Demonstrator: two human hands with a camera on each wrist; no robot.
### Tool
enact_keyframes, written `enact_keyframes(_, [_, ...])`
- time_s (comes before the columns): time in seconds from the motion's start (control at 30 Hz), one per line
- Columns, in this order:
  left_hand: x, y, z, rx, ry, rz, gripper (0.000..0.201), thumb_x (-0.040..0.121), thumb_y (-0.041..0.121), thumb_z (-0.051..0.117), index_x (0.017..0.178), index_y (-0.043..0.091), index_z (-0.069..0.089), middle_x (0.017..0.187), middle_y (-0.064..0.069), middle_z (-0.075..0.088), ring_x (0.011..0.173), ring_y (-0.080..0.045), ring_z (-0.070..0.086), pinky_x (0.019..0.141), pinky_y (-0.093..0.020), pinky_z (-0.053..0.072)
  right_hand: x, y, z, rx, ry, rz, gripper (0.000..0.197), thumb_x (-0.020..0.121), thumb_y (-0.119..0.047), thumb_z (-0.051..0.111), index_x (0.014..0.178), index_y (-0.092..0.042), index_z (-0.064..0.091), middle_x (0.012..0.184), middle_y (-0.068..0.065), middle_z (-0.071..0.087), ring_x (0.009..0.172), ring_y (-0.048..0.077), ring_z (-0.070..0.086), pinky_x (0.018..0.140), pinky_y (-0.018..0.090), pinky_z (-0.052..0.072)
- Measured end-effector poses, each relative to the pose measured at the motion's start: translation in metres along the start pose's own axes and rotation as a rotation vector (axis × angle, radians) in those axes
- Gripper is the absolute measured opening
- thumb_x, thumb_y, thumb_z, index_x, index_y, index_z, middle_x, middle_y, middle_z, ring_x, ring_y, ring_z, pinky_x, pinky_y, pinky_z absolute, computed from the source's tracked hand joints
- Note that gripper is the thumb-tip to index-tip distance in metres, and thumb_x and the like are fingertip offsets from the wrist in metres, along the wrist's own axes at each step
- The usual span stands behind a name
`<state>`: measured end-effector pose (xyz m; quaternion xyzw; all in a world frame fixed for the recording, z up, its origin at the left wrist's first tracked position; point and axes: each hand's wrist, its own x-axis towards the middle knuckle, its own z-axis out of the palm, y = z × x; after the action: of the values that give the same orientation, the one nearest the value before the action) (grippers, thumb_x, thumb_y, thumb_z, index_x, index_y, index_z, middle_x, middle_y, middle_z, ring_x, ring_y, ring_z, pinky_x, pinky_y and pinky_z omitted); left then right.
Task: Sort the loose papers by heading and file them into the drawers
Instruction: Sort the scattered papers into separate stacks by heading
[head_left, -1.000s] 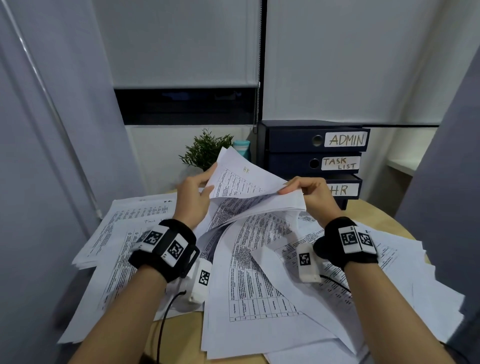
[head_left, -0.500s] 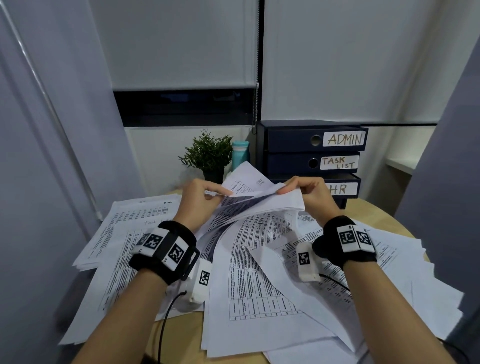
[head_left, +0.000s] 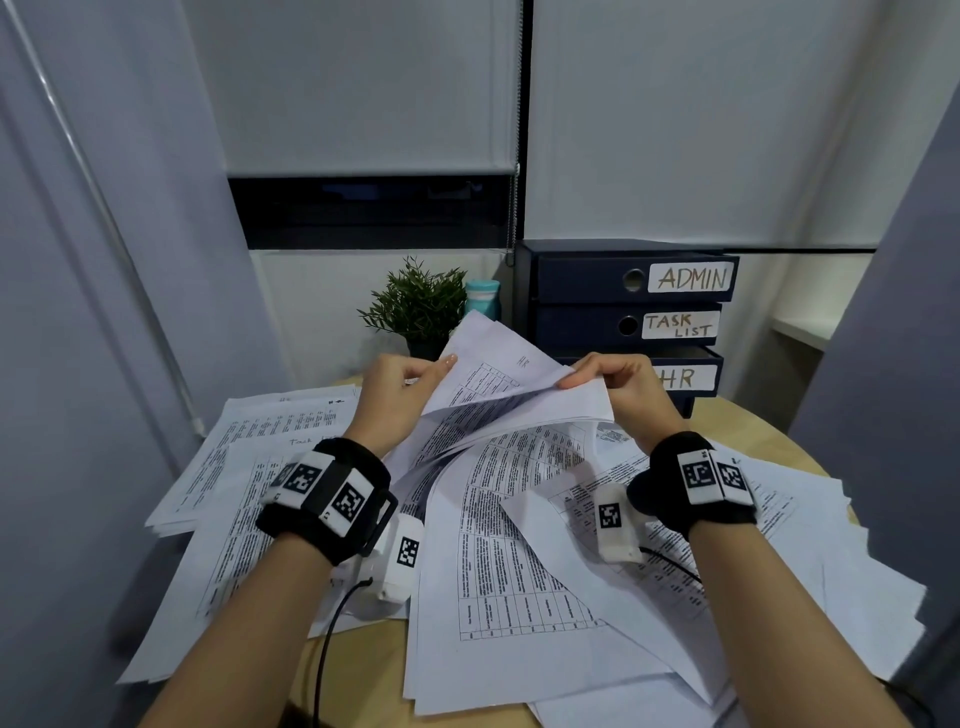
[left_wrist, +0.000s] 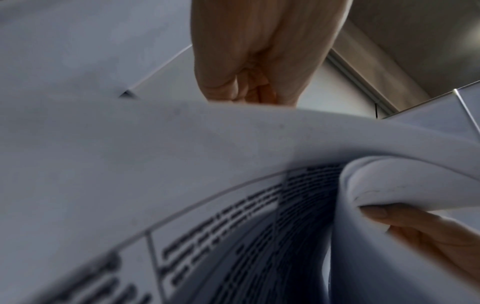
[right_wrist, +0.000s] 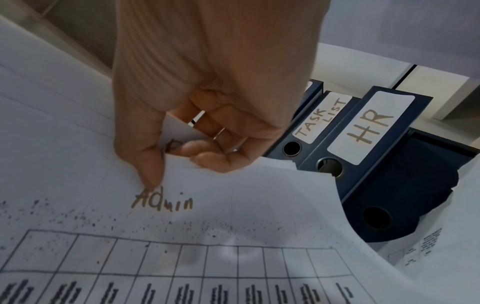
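Both hands hold a bundle of printed papers (head_left: 524, 410) raised over the table. My left hand (head_left: 441, 364) pinches the left edge of a sheet headed "HR" (head_left: 498, 358) and holds it peeled up from the bundle. My right hand (head_left: 571, 382) pinches the bundle's top right corner. Under the right thumb (right_wrist: 153, 174), the top sheet reads "Admin" (right_wrist: 161, 202). Behind the hands stands a dark blue drawer unit with drawers labelled ADMIN (head_left: 634, 278), TASK LIST (head_left: 628, 326) and HR (head_left: 685, 376). Curved paper (left_wrist: 182, 154) hides my left fingertips in the left wrist view.
Loose printed sheets (head_left: 519, 571) lie spread over the round wooden table (head_left: 363, 665), reaching its right edge. A flatter stack (head_left: 270, 426) lies at the left. A small potted plant (head_left: 415, 306) and a teal bottle (head_left: 483, 296) stand left of the drawers. Grey partitions close in on both sides.
The left hand let the lifted sheet drop toward the bundle, then raised a sheet headed "HR" again. The right hand kept its grip in the same place.
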<state>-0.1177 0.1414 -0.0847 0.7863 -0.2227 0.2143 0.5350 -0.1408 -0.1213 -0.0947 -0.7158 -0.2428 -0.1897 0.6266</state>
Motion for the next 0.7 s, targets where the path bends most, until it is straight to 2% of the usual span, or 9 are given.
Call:
enact_keyframes(0.07, [0.0004,0.0011,-0.0012,-0.030,0.059,0.013,0.020,0.089,0.013,0.065,0.108,0.008,0.072,0.091,-0.003,0.068,0.080,-0.010,0.060,0.073,-0.016,0.050,0.0000,-0.0004,-0.0001,0.003,-0.003,-0.002,0.030,0.070,0.013,0.074,0.071,-0.017,0.078,0.079,0.000,0.073,0.079,0.016,0.067,0.076,0.024,0.052])
enact_keyframes(0.17, [0.0009,0.0017,-0.0007,0.014,0.079,0.052,0.045,0.085,-0.001,0.066,0.128,0.012,0.059,0.098,0.010,0.063,0.093,-0.020,0.063,0.082,-0.018,0.054,0.0005,-0.0004,-0.0003,0.004,-0.006,0.000,0.030,0.070,0.012,0.075,0.072,-0.018,0.078,0.081,0.001,0.073,0.081,0.017,0.068,0.076,0.023,0.052])
enact_keyframes(0.2, [0.0004,0.0024,-0.0001,0.021,0.079,0.066,0.048,0.085,-0.002,0.066,0.130,0.012,0.057,0.098,0.016,0.061,0.096,-0.019,0.064,0.085,-0.019,0.054,0.0009,0.0000,-0.0004,-0.001,-0.005,-0.002,0.030,0.070,0.012,0.075,0.072,-0.018,0.078,0.081,0.002,0.073,0.081,0.017,0.068,0.076,0.024,0.052])
enact_keyframes(0.27, [-0.0011,0.0056,0.0017,0.023,0.091,0.097,0.052,0.085,-0.003,0.066,0.133,0.013,0.054,0.105,0.023,0.057,0.096,-0.003,0.061,0.084,-0.012,0.051,0.0015,0.0010,-0.0007,-0.005,-0.004,-0.004,0.031,0.070,0.012,0.075,0.072,-0.019,0.078,0.082,0.004,0.073,0.082,0.020,0.067,0.077,0.025,0.052])
enact_keyframes(0.37, [-0.0015,0.0090,0.0035,0.015,0.112,0.146,0.055,0.087,-0.005,0.062,0.136,0.015,0.049,0.118,0.015,0.055,0.084,0.020,0.055,0.077,-0.003,0.047,0.0020,0.0019,-0.0008,-0.006,-0.001,-0.003,0.029,0.070,0.011,0.076,0.072,-0.018,0.078,0.084,0.008,0.072,0.084,0.023,0.067,0.078,0.028,0.052])
enact_keyframes(0.43, [-0.0013,0.0096,0.0046,0.018,0.136,0.163,0.053,0.088,-0.005,0.062,0.135,0.016,0.050,0.120,0.014,0.055,0.080,0.017,0.055,0.077,-0.006,0.049,0.0022,0.0025,-0.0010,-0.006,0.003,-0.004,0.029,0.070,0.011,0.076,0.072,-0.018,0.078,0.083,0.007,0.073,0.084,0.022,0.067,0.079,0.029,0.051])
enact_keyframes(0.53, [0.0005,0.0083,0.0060,0.052,0.204,0.206,0.042,0.087,-0.003,0.063,0.127,0.010,0.059,0.103,0.024,0.059,0.084,0.006,0.056,0.081,-0.015,0.052,0.0024,0.0033,-0.0010,-0.004,0.012,-0.001,0.027,0.070,0.010,0.076,0.072,-0.016,0.078,0.085,0.010,0.073,0.085,0.023,0.067,0.081,0.033,0.052])
enact_keyframes(0.6, [0.0009,0.0090,0.0052,0.063,0.234,0.255,0.036,0.086,-0.005,0.064,0.120,0.006,0.063,0.105,0.015,0.065,0.089,0.008,0.059,0.082,-0.009,0.051,0.0027,0.0033,-0.0007,-0.005,0.019,0.003,0.024,0.069,0.010,0.077,0.072,-0.015,0.078,0.088,0.017,0.072,0.087,0.026,0.067,0.084,0.036,0.052])
enact_keyframes(0.7, [0.0009,0.0087,0.0046,0.073,0.269,0.314,0.033,0.085,-0.005,0.065,0.116,0.007,0.066,0.121,-0.012,0.064,0.103,-0.007,0.063,0.085,-0.015,0.053,0.0030,0.0031,-0.0004,-0.002,0.029,0.011,0.023,0.069,0.010,0.077,0.072,-0.013,0.077,0.091,0.020,0.071,0.089,0.027,0.067,0.086,0.037,0.053])
